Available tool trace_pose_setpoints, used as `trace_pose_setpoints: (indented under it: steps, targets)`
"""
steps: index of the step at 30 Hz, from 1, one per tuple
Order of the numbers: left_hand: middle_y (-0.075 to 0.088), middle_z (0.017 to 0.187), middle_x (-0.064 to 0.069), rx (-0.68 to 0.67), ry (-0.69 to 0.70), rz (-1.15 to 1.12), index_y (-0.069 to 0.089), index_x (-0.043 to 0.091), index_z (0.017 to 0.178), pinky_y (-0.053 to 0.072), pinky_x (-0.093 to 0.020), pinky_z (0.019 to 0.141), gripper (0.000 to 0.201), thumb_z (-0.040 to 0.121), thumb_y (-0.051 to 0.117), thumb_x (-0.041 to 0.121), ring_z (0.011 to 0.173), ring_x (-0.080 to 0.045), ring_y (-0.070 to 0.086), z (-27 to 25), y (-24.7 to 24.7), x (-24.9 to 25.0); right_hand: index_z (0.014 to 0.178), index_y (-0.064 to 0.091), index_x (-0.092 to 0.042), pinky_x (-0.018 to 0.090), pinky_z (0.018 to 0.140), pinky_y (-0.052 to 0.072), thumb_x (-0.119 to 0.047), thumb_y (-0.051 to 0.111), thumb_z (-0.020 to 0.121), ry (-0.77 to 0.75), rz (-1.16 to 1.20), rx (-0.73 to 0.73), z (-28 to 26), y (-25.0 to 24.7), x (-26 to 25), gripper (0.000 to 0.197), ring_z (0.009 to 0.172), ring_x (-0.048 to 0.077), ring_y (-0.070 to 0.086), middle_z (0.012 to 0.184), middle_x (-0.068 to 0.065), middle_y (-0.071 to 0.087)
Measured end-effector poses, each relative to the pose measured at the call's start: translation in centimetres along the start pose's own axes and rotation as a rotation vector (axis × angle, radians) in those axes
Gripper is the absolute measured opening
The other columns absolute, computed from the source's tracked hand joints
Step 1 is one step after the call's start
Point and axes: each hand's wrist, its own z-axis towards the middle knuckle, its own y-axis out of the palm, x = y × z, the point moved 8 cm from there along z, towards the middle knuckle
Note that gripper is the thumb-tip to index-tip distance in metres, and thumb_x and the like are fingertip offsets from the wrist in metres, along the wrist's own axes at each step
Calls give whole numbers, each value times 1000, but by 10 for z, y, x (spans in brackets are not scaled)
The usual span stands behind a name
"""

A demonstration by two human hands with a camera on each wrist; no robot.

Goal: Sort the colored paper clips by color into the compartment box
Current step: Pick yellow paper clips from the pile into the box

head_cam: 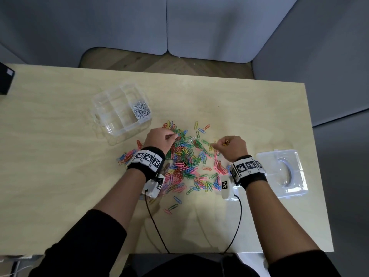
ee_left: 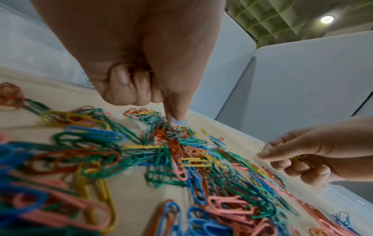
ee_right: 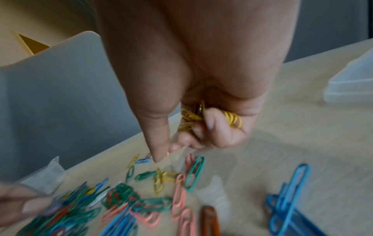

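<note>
The right hand (head_cam: 232,145) is clutching a bunch of yellow clips (ee_right: 193,116) in its curled fingers (ee_right: 212,126) while thumb and forefinger are reaching for loose yellow clips just beneath, at the right edge of the paper clip pile (head_cam: 185,162) on the table (head_cam: 60,176). The left hand (head_cam: 159,139), nearer the compartment box (head_cam: 119,110), is curling round a few clips and poking its forefinger into the pile's far side. The box, up and left of both hands, is holding only white clips (head_cam: 140,110) in one compartment.

My left hand (head_cam: 157,137), centre frame, curls its fingers with the index extended downward. My right hand (head_cam: 232,145), right of centre, is fisted, thumb and forefinger pinched, both forearms reaching up from the bottom.
</note>
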Motion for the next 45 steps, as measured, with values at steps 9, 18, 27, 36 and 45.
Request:
trace_pose_setpoints:
  steps: [9,18,27,36,45]
  targets:
    - [71,107,6,-109,187,172,75,24,103,47,-26,84,23,89,66,41,98,-14,64,-10,23,40,68,65,-14,24,53,42,-15,84,75,-21,672,-26,-12,-13,16,20,54,11,48,63,2,59]
    - [72,103,1,-77,156,109,75,17,103,49,-29,82,23,93,62,34,93,-17,64,-16,24,33,90,68,-2,27,58,40,7,57,89,31,928,-277,-21,10,9,15,66,20,54,74,10,61]
    - [71,106,1,72,-61,48,75,22,98,53,-31,83,13,88,68,22,92,-17,65,-30,-9,-2,77,75,-26,25,70,54,-46,84,69,-84,-90,90,-7,3,6,24,72,10,66,74,-9,70]
    - [69,105,2,-149,138,210,73,25,107,51,-33,81,23,93,61,38,97,-19,63,-18,29,34,92,74,-11,28,72,48,-22,61,89,-198,-359,-54,-3,24,-11,17,87,27,66,91,10,72]
    - [71,95,-1,-23,-18,5,72,15,98,55,-33,76,21,94,60,33,84,-18,64,-16,10,13,90,66,-7,30,61,43,-13,68,91,-141,609,-473,-25,42,-26,6,61,18,51,74,5,67]
